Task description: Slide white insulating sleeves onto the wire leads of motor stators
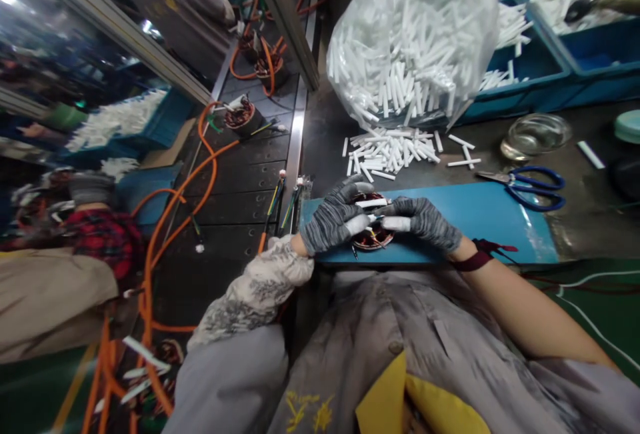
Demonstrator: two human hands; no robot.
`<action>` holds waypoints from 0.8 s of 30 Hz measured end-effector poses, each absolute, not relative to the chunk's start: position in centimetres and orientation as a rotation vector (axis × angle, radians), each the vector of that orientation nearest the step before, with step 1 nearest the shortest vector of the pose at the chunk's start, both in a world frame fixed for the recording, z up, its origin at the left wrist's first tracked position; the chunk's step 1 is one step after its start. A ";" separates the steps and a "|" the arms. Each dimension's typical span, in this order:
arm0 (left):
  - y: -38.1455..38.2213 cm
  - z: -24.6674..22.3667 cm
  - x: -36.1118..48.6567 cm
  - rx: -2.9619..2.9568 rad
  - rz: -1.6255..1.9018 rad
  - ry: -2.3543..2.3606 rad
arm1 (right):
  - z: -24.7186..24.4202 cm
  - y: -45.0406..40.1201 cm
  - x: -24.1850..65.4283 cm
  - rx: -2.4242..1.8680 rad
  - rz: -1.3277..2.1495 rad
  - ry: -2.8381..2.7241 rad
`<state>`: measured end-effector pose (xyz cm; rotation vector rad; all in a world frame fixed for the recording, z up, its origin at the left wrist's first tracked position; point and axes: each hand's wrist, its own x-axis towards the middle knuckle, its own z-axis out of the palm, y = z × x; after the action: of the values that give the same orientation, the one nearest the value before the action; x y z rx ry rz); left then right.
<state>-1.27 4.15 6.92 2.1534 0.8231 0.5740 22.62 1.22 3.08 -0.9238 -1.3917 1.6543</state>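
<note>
A round stator with copper windings lies on the blue mat close in front of my body. My left hand, in a grey glove with pale fingertips, is closed at its left side, thumb and fingers pinching over the winding. From the right, my right hand, gloved alike, pinches with thumb and forefinger close to the left fingertips. Thin lead wires show between the two hands, partly hidden by the fingers. A white sleeve tube lies across the far side of the winding.
Loose white tubes lie beyond the mat, before a clear bag full of them. Blue-handled scissors and a glass dish are right. Blue bins stand behind. Left, a conveyor carries stators with orange cables; co-workers stand beyond.
</note>
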 end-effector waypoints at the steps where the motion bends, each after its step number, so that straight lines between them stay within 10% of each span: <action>1: 4.4 7.0 -1.5 2.025 0.588 0.791 | 3.2 1.3 22.7 -0.906 1.650 -1.414; 16: 5.4 8.3 -1.0 1.661 0.445 0.659 | 3.1 0.3 20.8 -1.229 1.165 -1.569; 24: 7.3 9.2 -1.1 1.992 0.189 0.518 | 2.4 0.6 21.5 -0.967 1.456 -1.475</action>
<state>-1.12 7.29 9.17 1.9924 0.5178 0.1891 21.55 0.64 2.42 -0.9670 -1.4749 1.4563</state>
